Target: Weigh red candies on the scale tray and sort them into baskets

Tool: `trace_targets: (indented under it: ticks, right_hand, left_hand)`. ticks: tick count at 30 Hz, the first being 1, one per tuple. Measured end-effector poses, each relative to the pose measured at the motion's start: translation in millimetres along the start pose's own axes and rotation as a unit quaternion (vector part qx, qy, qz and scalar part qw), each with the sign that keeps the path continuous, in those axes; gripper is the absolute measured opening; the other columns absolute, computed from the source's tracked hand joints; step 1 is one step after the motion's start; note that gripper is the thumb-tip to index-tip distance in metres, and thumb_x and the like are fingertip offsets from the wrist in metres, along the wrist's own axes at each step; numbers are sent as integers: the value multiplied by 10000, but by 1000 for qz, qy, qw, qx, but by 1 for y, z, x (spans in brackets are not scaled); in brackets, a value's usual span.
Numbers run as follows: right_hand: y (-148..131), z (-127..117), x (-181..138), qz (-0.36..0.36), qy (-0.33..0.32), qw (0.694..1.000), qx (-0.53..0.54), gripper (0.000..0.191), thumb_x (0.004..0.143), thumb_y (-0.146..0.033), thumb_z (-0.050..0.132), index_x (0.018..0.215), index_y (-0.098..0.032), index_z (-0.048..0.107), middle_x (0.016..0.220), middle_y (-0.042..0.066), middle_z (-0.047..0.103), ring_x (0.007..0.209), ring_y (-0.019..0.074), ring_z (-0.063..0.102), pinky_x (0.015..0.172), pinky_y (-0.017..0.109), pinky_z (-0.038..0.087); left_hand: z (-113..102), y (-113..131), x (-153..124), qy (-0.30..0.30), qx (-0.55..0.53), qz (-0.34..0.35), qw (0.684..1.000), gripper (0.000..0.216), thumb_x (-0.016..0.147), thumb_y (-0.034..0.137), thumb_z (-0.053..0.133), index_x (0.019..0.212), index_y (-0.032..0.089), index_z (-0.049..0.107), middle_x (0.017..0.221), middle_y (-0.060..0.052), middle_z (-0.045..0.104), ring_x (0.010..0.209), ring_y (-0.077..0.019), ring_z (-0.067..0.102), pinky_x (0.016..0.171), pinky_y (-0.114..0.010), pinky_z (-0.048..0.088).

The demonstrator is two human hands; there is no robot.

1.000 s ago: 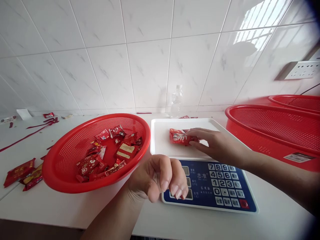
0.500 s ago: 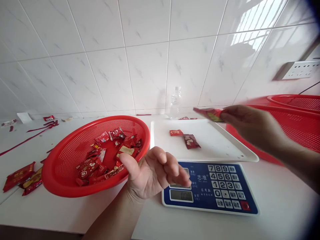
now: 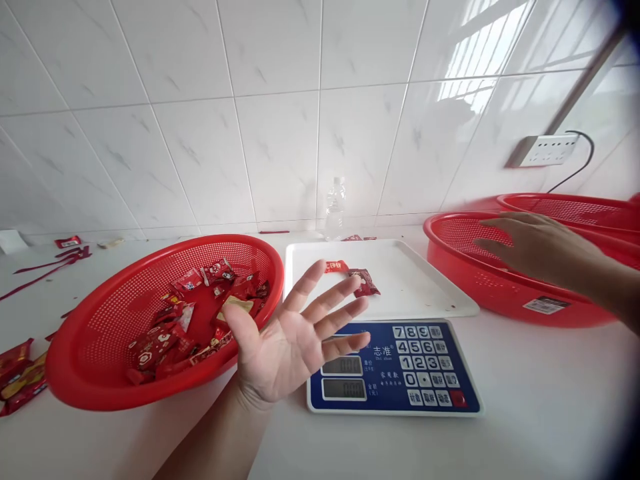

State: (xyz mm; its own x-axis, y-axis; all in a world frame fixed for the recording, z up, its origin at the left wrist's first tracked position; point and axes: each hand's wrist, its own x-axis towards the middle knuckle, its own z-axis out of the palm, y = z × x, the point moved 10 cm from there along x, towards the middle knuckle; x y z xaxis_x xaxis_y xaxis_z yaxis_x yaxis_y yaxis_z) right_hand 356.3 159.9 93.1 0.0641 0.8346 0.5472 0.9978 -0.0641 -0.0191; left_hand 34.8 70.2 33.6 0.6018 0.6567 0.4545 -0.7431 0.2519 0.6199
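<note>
Plainly, left hand (image 3: 290, 347) splayed, right hand (image 3: 543, 243) over basket (image 3: 465, 283)

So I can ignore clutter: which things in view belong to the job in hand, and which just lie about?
Likely in the job:
scale
packets on its tray
left basket, with more packets
right basket, nearest the right hand

Seemingly lying about:
bottle
ribbon

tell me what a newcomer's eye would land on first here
Probably the open left hand, palm showing, in front of the blue-and-white digital scale near the centre. Next, likely the red perforated basket at left, with wrapped snacks inside. The right hand is over a second red basket at right.
</note>
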Motion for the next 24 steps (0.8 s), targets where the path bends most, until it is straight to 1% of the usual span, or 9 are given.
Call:
trace_targets:
  ticks: [1, 3, 5, 7, 10, 13, 19, 22, 24]
  right_hand:
    - [-16, 4, -6, -26, -16, 999, 17, 492, 984, -417, 446, 1249, -51, 640, 1330, 262, 596, 1265, 365, 528, 966, 462, 468]
    - [-56, 17, -19, -87, -60, 993, 58, 522, 1005, -475, 397, 1404, -163, 526, 1498, 173, 465, 1365, 316, 447, 1061, 446, 437]
    - [-100, 33, -32, -152, -120, 977, 91, 580, 913, -581, 542, 1431, -326, 490, 1566, 67, 394, 1405, 331, 401, 1051, 488, 470]
    - [-151, 51, -49, -242, -220, 932, 157, 666, 910, -619, 527, 1504, -357, 376, 1633, 59, 245, 1487, 395, 184, 1093, 637, 373]
    - [-202, 60, -52, -301, -254, 900, 185, 663, 907, -625, 540, 1492, -342, 407, 1611, 74, 303, 1485, 386, 200, 1138, 618, 317]
    - [-231, 64, -42, -324, -245, 894, 189, 511, 971, -480, 535, 1440, -284, 489, 1486, 111, 496, 1382, 335, 428, 1123, 534, 378]
    - [-236, 68, -27, -273, -206, 926, 161, 249, 989, -349, 577, 1153, -169, 631, 1131, 72, 663, 955, 200, 663, 834, 407, 565]
    - [-207, 59, -12, -203, -171, 955, 132, 218, 991, -348, 576, 1095, -170, 646, 1069, 58, 676, 871, 170, 667, 783, 363, 575]
    - [-170, 46, 5, -136, -131, 976, 111, 213, 994, -348, 571, 1086, -173, 648, 1065, 58, 676, 870, 169, 665, 781, 361, 575]
  left_hand:
    - [-3, 2, 1, 15, -5, 9, 1000, 826, 713, 851, 518, 1344, 321, 588, 1401, -51, 607, 1318, -282, 527, 1035, -422, 476]
    - [-7, 6, 2, 33, -23, 27, 999, 761, 769, 818, 503, 1296, 283, 629, 1330, -61, 661, 1214, -250, 612, 988, -391, 519]
    - [-9, 9, 3, 40, -45, 37, 998, 704, 816, 772, 508, 1249, 239, 662, 1235, -73, 716, 1116, -226, 668, 951, -364, 546]
    - [-12, 11, 4, 44, -62, 38, 996, 649, 839, 721, 544, 1209, 207, 686, 1137, -79, 755, 1035, -212, 701, 920, -346, 562]
    - [-16, 12, 5, 56, -69, 37, 995, 577, 837, 659, 614, 1171, 199, 710, 1046, -79, 776, 949, -199, 722, 885, -329, 576]
    - [-21, 13, 4, 79, -68, 42, 994, 541, 832, 626, 649, 1132, 183, 730, 984, -82, 776, 884, -191, 723, 848, -321, 586]
    - [-22, 13, 4, 104, -61, 46, 992, 511, 821, 586, 690, 1082, 151, 748, 902, -81, 762, 799, -176, 704, 786, -305, 585]
    - [-24, 12, 4, 112, -54, 45, 991, 487, 820, 564, 704, 1071, 150, 750, 890, -78, 755, 787, -172, 693, 775, -301, 579]
    - [-25, 11, 3, 116, -49, 42, 991, 475, 821, 552, 709, 1069, 149, 750, 887, -78, 750, 785, -172, 685, 771, -299, 575]
